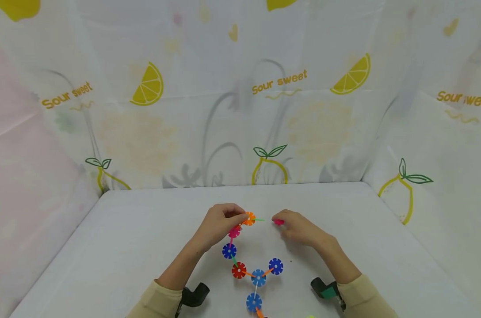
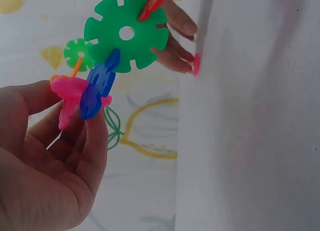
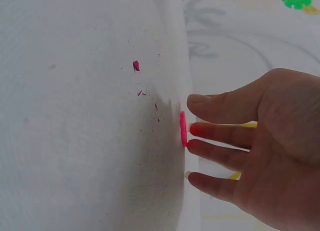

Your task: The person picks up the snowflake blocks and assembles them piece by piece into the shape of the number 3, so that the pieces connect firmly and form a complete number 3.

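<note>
A chain of notched plastic snowflake discs hangs from my left hand [image 1: 219, 224], whose thumb and fingers pinch it by its upper end, near an orange disc [image 1: 250, 218]. A green piece sticks out rightward from there. Down the chain come pink, dark blue, red [image 1: 238, 270] and light blue discs [image 1: 258, 278], with a dark blue side branch. The left wrist view shows a green disc [image 2: 125, 33] large and close. Low at the table, the fingertips of my right hand [image 1: 301, 228] touch a loose pink disc [image 3: 183, 129], thumb apart from it and fingers fairly straight.
The white table [image 1: 145, 247] is backed by a curtain [image 1: 208, 123] printed with lemons. A black wrist device [image 1: 196, 295] is on the left wrist, another [image 1: 323, 289] on the right. Pinkish specks [image 3: 136, 65] lie on the table.
</note>
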The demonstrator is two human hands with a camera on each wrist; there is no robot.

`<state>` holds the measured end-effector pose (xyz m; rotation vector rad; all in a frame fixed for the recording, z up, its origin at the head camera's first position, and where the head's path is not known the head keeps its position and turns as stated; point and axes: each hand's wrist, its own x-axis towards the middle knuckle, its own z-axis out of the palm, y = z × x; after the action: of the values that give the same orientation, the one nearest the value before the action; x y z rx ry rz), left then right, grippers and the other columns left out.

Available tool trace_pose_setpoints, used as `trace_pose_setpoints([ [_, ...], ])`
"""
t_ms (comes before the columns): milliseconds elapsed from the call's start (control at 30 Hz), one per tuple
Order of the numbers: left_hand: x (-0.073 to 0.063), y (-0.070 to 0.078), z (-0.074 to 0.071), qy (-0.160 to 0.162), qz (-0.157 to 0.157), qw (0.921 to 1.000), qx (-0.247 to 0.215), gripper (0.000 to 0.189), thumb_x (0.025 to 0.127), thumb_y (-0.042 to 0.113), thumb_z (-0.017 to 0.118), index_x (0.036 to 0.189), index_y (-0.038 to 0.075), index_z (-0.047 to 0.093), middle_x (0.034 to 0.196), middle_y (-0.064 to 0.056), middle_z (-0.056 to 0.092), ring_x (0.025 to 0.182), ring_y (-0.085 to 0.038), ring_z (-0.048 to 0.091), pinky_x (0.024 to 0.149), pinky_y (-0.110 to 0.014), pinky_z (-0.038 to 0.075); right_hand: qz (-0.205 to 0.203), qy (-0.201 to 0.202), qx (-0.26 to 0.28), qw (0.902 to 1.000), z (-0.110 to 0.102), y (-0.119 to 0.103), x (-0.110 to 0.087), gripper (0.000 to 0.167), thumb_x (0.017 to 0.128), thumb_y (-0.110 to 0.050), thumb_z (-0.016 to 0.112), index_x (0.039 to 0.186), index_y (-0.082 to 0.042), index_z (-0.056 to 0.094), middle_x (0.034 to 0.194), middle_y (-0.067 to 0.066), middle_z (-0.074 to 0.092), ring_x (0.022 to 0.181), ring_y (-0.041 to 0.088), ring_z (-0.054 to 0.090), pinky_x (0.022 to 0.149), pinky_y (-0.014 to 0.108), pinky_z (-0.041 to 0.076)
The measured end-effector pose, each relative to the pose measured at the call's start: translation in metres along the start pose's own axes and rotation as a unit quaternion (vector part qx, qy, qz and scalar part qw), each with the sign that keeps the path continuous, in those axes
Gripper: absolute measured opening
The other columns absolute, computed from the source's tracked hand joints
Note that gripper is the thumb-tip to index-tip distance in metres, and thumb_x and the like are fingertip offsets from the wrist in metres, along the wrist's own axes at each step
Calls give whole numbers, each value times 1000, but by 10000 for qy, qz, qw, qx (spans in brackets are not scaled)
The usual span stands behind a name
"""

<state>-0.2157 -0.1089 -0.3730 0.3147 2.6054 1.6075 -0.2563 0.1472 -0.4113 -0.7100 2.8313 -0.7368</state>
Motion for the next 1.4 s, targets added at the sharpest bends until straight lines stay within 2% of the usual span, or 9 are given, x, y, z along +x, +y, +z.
trace_pose_setpoints([
  [133,0,-1,0,-31,46,10000,-4,19,92,34,69,98,17,76,91,1,72,82,-16,64,72,-28,54,38,35,-56,10000,0,-1,-1,38,86,0,68,123,-4,65,129,12,63,125,33,57,106,51,47],
  [367,1,-1,1,-52,54,9999,84,18,92,33,69,99,18,76,91,1,72,83,-15,64,72,-29,55,-71,90,-158,9998,2,-3,0,33,82,3,72,114,-6,70,116,9,68,114,29,61,97,47,54],
  [600,2,-2,1,-60,41,9998,180,18,92,33,69,98,18,76,90,2,72,82,-15,63,71,-29,55,279,196,-199,9992,7,-6,3,31,81,6,72,106,-13,73,108,3,67,106,23,61,90,40,58],
  [733,1,-2,1,-64,55,9997,208,18,92,33,69,98,18,76,90,2,72,82,-16,63,71,-29,55,250,240,-236,9991,7,-6,2,30,81,8,70,103,-13,73,103,2,66,99,19,59,87,38,58],
  [1000,1,-1,0,-80,115,9995,281,17,93,33,69,98,18,76,89,2,71,81,-16,62,69,-29,54,-48,432,-452,9980,4,-1,0,26,79,12,66,93,-8,72,88,2,62,83,16,53,76,31,50],
  [1133,2,-1,1,-74,156,9993,319,16,92,32,69,97,18,76,87,2,71,79,-16,62,68,-29,53,-60,413,-419,9982,4,2,1,26,77,13,67,91,-9,71,84,1,59,81,15,52,74,29,49],
  [1400,1,-1,2,-51,7,9995,301,16,93,31,69,97,17,75,89,2,71,80,-16,62,69,-29,54,49,335,-141,9993,1,3,1,25,75,13,68,84,-10,70,78,1,56,77,15,49,70,27,46],
])
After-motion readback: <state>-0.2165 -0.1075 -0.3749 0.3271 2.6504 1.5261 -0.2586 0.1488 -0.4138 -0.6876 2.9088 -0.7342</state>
